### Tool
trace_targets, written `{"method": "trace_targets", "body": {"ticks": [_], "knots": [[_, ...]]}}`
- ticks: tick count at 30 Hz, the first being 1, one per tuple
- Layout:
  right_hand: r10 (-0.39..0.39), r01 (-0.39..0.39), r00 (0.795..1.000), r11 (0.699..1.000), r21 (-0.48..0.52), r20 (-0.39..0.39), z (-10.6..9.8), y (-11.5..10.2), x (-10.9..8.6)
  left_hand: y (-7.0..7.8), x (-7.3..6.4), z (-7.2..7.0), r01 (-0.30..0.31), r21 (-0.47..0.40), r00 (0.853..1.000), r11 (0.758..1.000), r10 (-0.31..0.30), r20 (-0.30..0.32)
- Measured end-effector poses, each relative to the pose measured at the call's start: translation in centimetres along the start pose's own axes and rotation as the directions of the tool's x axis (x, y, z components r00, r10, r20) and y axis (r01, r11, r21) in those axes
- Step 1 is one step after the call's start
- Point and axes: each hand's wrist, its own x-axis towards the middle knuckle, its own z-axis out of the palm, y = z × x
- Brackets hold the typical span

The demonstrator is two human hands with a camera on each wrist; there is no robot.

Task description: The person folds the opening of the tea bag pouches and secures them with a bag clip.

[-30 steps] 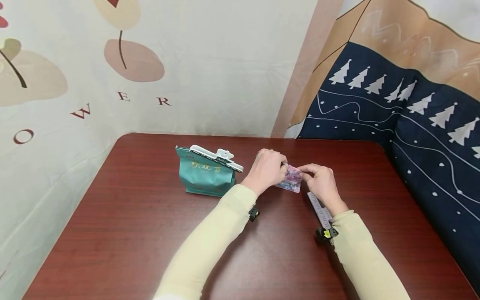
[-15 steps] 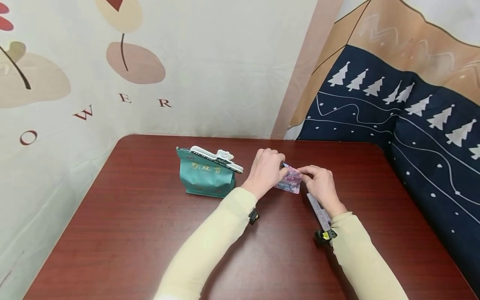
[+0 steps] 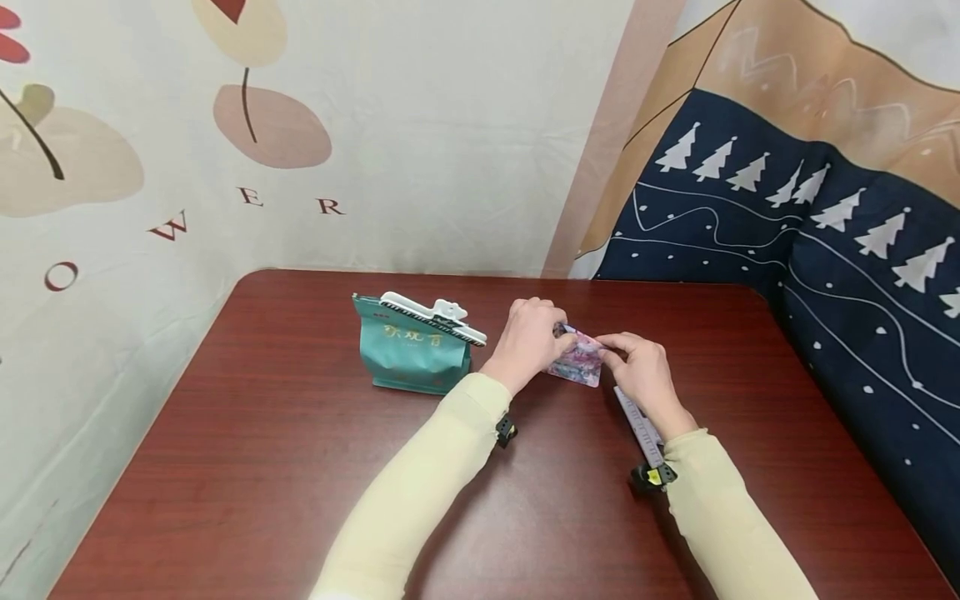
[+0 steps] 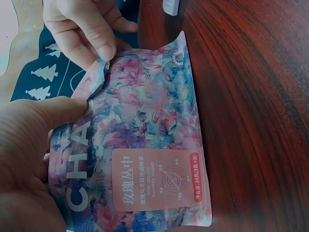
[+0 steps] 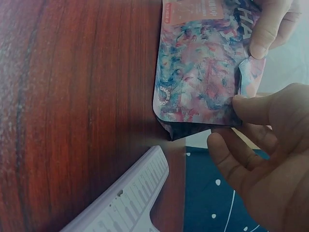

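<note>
A pink, purple and blue tea pouch (image 3: 579,362) stands on the table between both hands, its printed label (image 4: 157,179) facing the person. My left hand (image 3: 528,337) pinches its upper edge, thumb on the near face. At the upper right corner my right hand (image 3: 641,367) pinches the same edge between thumb and fingers. Between the two thumbs, a strip of the edge (image 5: 250,75) is bent over, as the right wrist view shows. Below the right hand lies a lavender clip (image 3: 640,425) with a piano-key pattern, partly hidden by the wrist.
To the left of the hands stands a teal bag (image 3: 412,354) with gold lettering, its top held by a white clip (image 3: 435,318) with a dark striped edge. The brown table (image 3: 300,467) meets a printed cloth wall at the back and right.
My left hand has shifted slightly to the left along the pouch's top, and a little more of the pouch shows. The right hand has stayed nearly still.
</note>
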Motion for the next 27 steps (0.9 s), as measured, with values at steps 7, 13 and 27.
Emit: {"method": "trace_targets", "body": {"ticks": [7,13,27], "knots": [[0.026,-0.025,0.999,0.999,-0.021,0.047,-0.5,-0.1,-0.5,-0.1,0.0,0.1,0.011,-0.008,1.0,1.0,-0.011,0.016],[0.021,-0.02,0.998,1.0,-0.015,0.063,-1.1,0.1,-1.0,-0.2,0.0,0.0,-0.003,-0.016,1.0,1.0,0.003,0.005],[0.051,-0.047,0.995,0.998,-0.046,0.085,-2.3,0.3,-1.7,-0.1,0.0,0.0,0.004,-0.015,1.0,1.0,-0.004,0.012]]}}
